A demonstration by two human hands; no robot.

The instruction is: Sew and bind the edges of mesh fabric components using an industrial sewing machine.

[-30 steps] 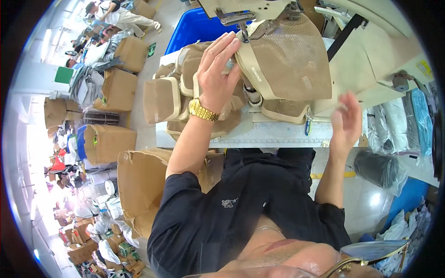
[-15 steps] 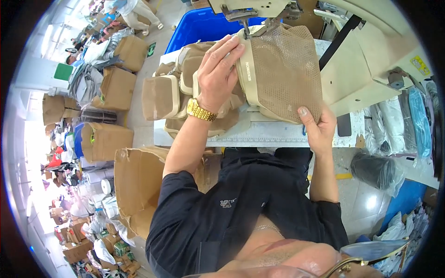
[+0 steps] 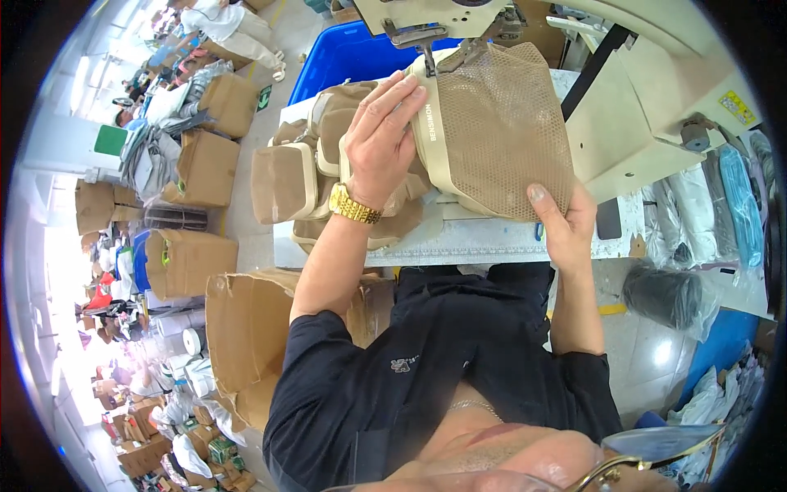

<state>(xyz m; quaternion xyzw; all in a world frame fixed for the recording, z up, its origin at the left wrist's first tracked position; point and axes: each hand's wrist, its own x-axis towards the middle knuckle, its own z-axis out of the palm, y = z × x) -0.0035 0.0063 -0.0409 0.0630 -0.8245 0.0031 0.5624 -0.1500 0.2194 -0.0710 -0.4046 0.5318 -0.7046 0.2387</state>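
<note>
A brown mesh bag (image 3: 500, 123) with a cream band along its left side lies under the needle and presser foot of a sewing machine (image 3: 428, 59). My left hand (image 3: 384, 131), with a gold watch at the wrist, lies flat on the band and the fabric beside it, fingers stretched toward the needle. At the bag's near right corner my right hand (image 3: 566, 217) grips the mesh, thumb on top and the other fingers hidden beneath. Several brown pouches with cream trim (image 3: 283, 182) are heaped left of the bag, partly behind my left forearm.
Behind the white worktable (image 3: 492, 246) stands a blue bin (image 3: 328, 61). An open cardboard box (image 3: 246, 344) is at my left side. A dark phone-like object (image 3: 608, 220) lies on the table's right, near wrapped rolls (image 3: 693, 205). Another person (image 3: 234, 29) is at the far left.
The bag has slid slightly away from me under the needle. Both hands keep about the same hold. The whole view has shifted a little, and the far person has moved.
</note>
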